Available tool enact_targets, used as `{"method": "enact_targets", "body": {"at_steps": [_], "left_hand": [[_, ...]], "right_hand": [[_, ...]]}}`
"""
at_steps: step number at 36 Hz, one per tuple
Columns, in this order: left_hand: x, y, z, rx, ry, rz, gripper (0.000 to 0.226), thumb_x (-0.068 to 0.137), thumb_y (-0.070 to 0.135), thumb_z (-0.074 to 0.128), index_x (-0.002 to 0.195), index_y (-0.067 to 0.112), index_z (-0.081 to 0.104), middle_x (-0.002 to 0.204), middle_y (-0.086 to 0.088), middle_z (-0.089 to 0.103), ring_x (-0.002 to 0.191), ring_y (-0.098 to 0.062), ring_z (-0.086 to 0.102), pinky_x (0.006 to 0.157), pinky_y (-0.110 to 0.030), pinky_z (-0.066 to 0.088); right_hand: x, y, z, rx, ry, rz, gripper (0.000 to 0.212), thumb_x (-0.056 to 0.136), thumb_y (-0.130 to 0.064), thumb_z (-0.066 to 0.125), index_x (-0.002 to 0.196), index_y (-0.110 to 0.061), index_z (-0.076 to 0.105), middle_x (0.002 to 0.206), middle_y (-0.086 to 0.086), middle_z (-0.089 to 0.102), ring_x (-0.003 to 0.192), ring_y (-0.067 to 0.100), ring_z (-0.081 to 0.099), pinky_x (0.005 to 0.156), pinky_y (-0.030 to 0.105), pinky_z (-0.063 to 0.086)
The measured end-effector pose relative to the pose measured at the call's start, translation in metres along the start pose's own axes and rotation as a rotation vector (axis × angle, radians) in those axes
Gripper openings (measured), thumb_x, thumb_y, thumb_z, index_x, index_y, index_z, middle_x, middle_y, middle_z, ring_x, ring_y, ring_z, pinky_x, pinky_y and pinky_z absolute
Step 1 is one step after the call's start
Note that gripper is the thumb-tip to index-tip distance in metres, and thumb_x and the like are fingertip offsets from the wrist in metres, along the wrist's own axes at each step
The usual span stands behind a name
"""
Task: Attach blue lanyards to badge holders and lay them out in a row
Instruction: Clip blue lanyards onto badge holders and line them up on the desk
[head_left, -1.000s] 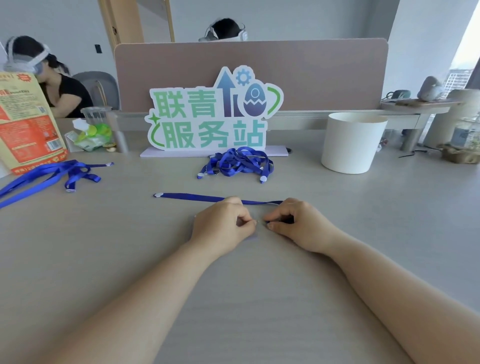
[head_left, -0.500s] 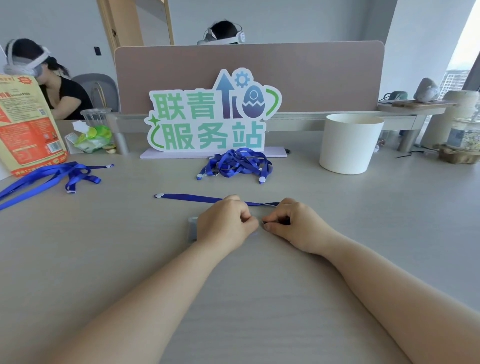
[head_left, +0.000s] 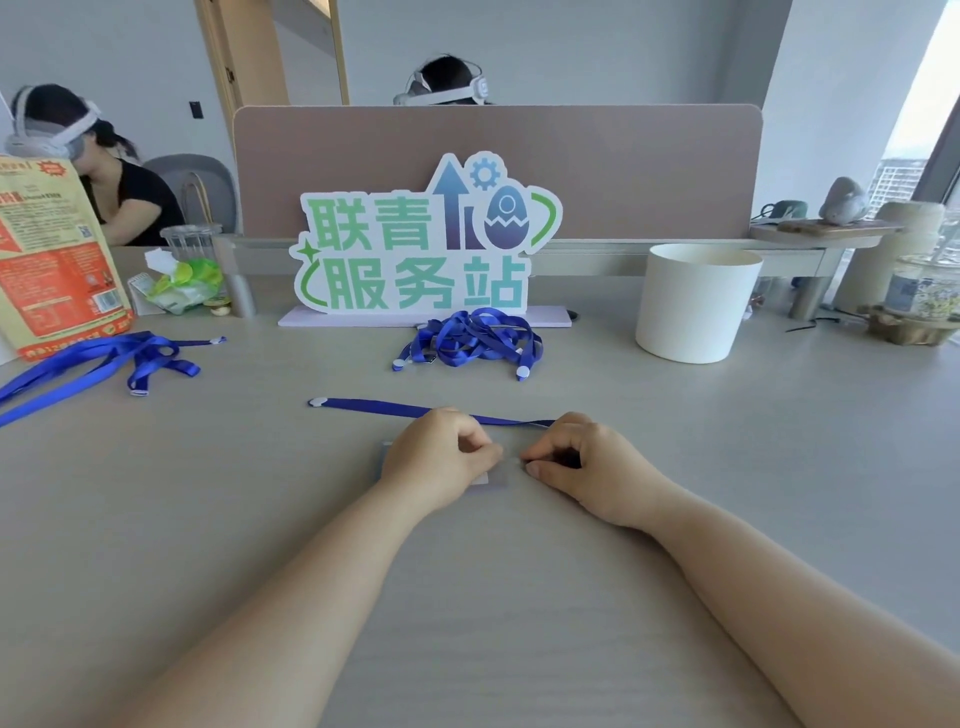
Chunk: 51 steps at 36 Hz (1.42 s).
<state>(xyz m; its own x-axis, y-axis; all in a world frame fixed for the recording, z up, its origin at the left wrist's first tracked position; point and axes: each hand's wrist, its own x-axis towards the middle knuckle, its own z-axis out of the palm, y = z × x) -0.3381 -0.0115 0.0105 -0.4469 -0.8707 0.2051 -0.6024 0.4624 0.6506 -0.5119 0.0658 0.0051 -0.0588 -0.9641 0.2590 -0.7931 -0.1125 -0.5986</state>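
Clear plastic badge holder (head_left: 491, 475) pinned between both hands on the counter (head_left: 519, 597).
Left hand (head_left: 441, 457) fingers curled closed on the holder, mostly covering it; right hand (head_left: 576, 462) fingers pinched at its right edge, what they grip hidden. Blue lanyard (head_left: 395, 409) lies straight just behind the knuckles. Lanyard pile (head_left: 472, 340) further back; loose lanyards (head_left: 98, 364) far left.

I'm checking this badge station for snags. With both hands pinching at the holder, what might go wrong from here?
The badge holder lies mostly under the left hand, so the right hand may miss its slot. The lanyard stretches loose behind both hands; a tug could drag it askew. The tangled lanyard pile may knot when the next is pulled.
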Motion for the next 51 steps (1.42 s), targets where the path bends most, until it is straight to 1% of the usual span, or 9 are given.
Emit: {"method": "enact_targets", "body": {"at_steps": [3,9,13,20,28,31,35,46,51], "left_hand": [[0.001,-0.012,-0.006,0.005,-0.089,0.109,0.004,0.082,0.034,0.071,0.085,0.033,0.072,0.097,0.015,0.059,0.096,-0.002,0.056,0.088,-0.028,0.045],[0.001,-0.020,-0.010,0.138,-0.170,0.171,0.065,0.059,0.072,0.070,0.115,0.041,0.062,0.130,0.017,0.047,0.124,-0.006,0.043,0.109,-0.030,0.032],[-0.001,-0.016,-0.010,0.277,-0.184,0.157,0.081,0.065,0.072,0.065,0.135,0.036,0.046,0.141,0.015,0.040,0.131,-0.009,0.036,0.112,-0.033,0.029],[-0.001,-0.017,-0.007,0.175,-0.198,0.141,0.085,0.067,0.065,0.070,0.140,0.032,0.041,0.133,0.013,0.043,0.130,-0.008,0.035,0.109,-0.040,0.033],[-0.005,-0.013,-0.008,-0.012,-0.131,0.170,0.097,0.052,0.053,0.086,0.132,0.041,0.033,0.121,0.021,0.047,0.122,-0.003,0.038,0.106,-0.035,0.036],[-0.007,-0.009,-0.009,0.009,-0.112,0.200,0.095,0.049,0.053,0.087,0.128,0.041,0.035,0.119,0.023,0.047,0.120,-0.002,0.039,0.104,-0.038,0.037],[-0.010,-0.004,-0.011,0.082,-0.109,0.235,0.092,0.051,0.055,0.085,0.129,0.041,0.038,0.117,0.025,0.045,0.118,-0.002,0.038,0.105,-0.035,0.034],[-0.012,0.002,-0.010,0.229,-0.109,0.276,0.097,0.049,0.067,0.080,0.132,0.040,0.040,0.117,0.024,0.045,0.113,-0.003,0.031,0.093,-0.018,0.024],[-0.008,-0.001,-0.010,0.251,-0.089,0.275,0.089,0.049,0.070,0.078,0.127,0.041,0.046,0.121,0.023,0.046,0.115,-0.005,0.031,0.095,-0.021,0.025]], "right_hand": [[0.001,0.003,0.000,-0.037,0.026,-0.010,0.010,0.084,-0.025,0.066,0.093,-0.029,0.071,0.094,-0.007,0.057,0.088,0.011,0.056,0.087,0.035,0.047],[0.002,0.004,0.000,-0.061,0.040,-0.014,0.014,0.086,-0.024,0.065,0.098,-0.027,0.071,0.095,-0.006,0.057,0.090,0.014,0.057,0.088,0.035,0.047],[0.002,0.004,0.001,-0.082,0.049,-0.021,0.015,0.086,-0.026,0.065,0.099,-0.028,0.071,0.095,-0.005,0.057,0.089,0.014,0.056,0.088,0.036,0.047],[0.003,0.003,0.001,-0.103,0.032,-0.029,0.015,0.084,-0.032,0.066,0.099,-0.035,0.071,0.097,-0.003,0.057,0.091,0.015,0.055,0.089,0.039,0.046],[0.000,-0.001,-0.002,-0.016,0.010,-0.011,0.015,0.084,-0.027,0.065,0.078,-0.037,0.056,0.089,-0.012,0.062,0.090,0.015,0.057,0.088,0.033,0.045],[-0.001,-0.002,-0.005,0.070,-0.008,0.023,0.014,0.086,-0.024,0.064,0.078,-0.033,0.058,0.077,-0.019,0.060,0.078,0.011,0.057,0.075,0.021,0.043],[-0.002,-0.003,-0.006,0.073,0.004,0.037,0.004,0.085,-0.026,0.065,0.082,-0.028,0.064,0.070,-0.010,0.058,0.059,0.003,0.043,0.062,0.016,0.036],[-0.002,-0.007,-0.005,-0.110,0.080,-0.018,0.004,0.084,-0.028,0.064,0.081,-0.026,0.067,0.062,-0.010,0.055,0.061,0.004,0.047,0.067,0.010,0.028],[-0.001,-0.003,-0.004,-0.179,0.135,-0.018,0.006,0.085,-0.030,0.060,0.082,-0.027,0.065,0.065,-0.008,0.056,0.062,0.003,0.045,0.076,0.019,0.027]]}}
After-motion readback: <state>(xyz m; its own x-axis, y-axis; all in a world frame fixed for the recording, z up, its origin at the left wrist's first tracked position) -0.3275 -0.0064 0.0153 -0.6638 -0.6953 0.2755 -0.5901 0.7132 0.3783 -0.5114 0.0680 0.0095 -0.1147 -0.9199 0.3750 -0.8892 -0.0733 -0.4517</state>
